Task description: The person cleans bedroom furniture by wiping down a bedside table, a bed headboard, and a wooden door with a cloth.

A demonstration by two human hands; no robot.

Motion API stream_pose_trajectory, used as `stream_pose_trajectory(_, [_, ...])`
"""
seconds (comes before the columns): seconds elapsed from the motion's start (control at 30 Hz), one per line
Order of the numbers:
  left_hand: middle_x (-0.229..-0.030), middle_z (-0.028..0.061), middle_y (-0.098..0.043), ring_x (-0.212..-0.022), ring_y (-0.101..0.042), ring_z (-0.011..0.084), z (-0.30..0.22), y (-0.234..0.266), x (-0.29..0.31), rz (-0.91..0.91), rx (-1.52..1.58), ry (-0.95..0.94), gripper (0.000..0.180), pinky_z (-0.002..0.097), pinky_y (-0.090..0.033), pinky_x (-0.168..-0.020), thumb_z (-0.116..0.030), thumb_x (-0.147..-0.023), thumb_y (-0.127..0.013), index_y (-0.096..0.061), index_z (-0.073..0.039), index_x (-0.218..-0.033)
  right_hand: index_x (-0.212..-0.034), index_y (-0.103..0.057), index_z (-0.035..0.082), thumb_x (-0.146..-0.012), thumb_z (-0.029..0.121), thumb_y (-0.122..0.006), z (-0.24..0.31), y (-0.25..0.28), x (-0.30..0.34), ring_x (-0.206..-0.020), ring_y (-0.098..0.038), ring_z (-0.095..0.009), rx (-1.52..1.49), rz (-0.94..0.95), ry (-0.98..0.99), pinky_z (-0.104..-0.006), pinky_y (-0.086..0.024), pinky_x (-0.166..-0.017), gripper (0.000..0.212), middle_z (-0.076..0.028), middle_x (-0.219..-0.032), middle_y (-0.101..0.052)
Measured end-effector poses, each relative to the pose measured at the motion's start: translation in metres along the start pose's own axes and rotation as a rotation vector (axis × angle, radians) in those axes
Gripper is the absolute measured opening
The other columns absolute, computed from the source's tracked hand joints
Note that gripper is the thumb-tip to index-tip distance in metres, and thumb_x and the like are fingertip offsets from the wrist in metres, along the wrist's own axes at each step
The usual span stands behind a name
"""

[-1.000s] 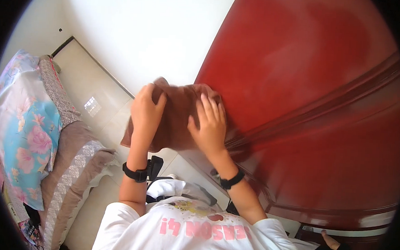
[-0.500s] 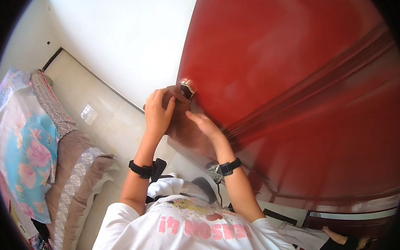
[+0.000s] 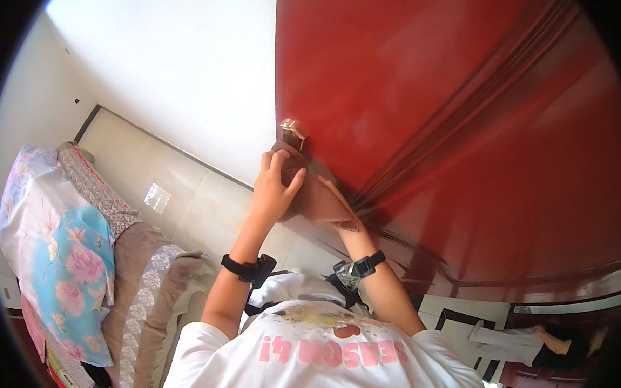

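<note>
A brown cloth [image 3: 317,205] hangs between my hands, its top bunched against a shiny metal door handle [image 3: 292,128]. My left hand [image 3: 274,186] is closed on the upper part of the cloth, fingers bent over it just below the handle. Behind the loose lower end, my right hand [image 3: 336,194] shows only in part. The cloth covers most of its fingers, so I cannot tell how they are held. The handle sits near the left edge of a glossy red door [image 3: 380,78].
A white wall [image 3: 184,61] meets the door on the left. Pale floor tiles [image 3: 191,188] lie below. A sofa with a brown cover [image 3: 135,248] and a blue floral cloth [image 3: 76,252] stands at left. At lower right, another person [image 3: 548,347] is visible farther off.
My left hand has shifted right on the cloth. The cloth's lower end now spreads over my right hand, which showed more plainly before. The whole view has turned slightly.
</note>
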State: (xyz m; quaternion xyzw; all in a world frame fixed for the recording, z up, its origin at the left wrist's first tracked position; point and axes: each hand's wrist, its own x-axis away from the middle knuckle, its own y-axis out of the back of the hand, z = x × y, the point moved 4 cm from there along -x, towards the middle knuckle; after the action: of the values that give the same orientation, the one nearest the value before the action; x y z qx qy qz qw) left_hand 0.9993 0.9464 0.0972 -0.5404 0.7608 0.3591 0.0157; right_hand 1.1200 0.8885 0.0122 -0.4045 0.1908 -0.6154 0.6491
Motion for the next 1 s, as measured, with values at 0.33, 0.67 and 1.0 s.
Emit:
stream_pose_trajectory(0.33, [-0.08,0.0231,-0.06,-0.078,-0.058,0.039,0.016,0.003,-0.03,0.109,-0.222,0.22,0.033,0.0434,-0.046,-0.07,-0.028,-0.078,-0.058,-0.049,0.002,-0.089,-0.108,-0.051,-0.006,-0.081,0.022,-0.059,0.03,-0.051,0.055,-0.091,-0.057,-0.03,1.402,-0.572,0.59,-0.0355,-0.045,-0.081,0.04,-0.019,-0.095,-0.059])
stream_pose_trajectory(0.67, [-0.079,0.0153,-0.063,-0.075,-0.058,0.0213,0.053,-0.006,-0.043,0.442,0.491,0.305,0.039,0.0319,-0.044,-0.071,-0.027,-0.087,-0.042,-0.06,0.007,-0.093,-0.085,-0.051,-0.001,-0.073,0.03,-0.066,0.032,-0.089,0.017,-0.07,-0.057,-0.034,2.094,-0.526,0.693,-0.0415,-0.046,-0.064,0.037,-0.018,-0.073,-0.057])
stream_pose_trajectory(1.0, [-0.08,0.007,-0.062,-0.077,-0.055,0.0136,0.062,-0.008,-0.027,0.34,0.677,0.561,0.045,0.0245,-0.043,-0.071,-0.035,-0.088,-0.047,-0.06,0.008,-0.091,-0.084,-0.056,-0.007,-0.076,0.039,-0.064,0.051,-0.059,-0.016,-0.068,-0.061,-0.036,1.702,-0.299,0.366,-0.039,-0.047,-0.061,0.048,-0.028,-0.071,-0.057])
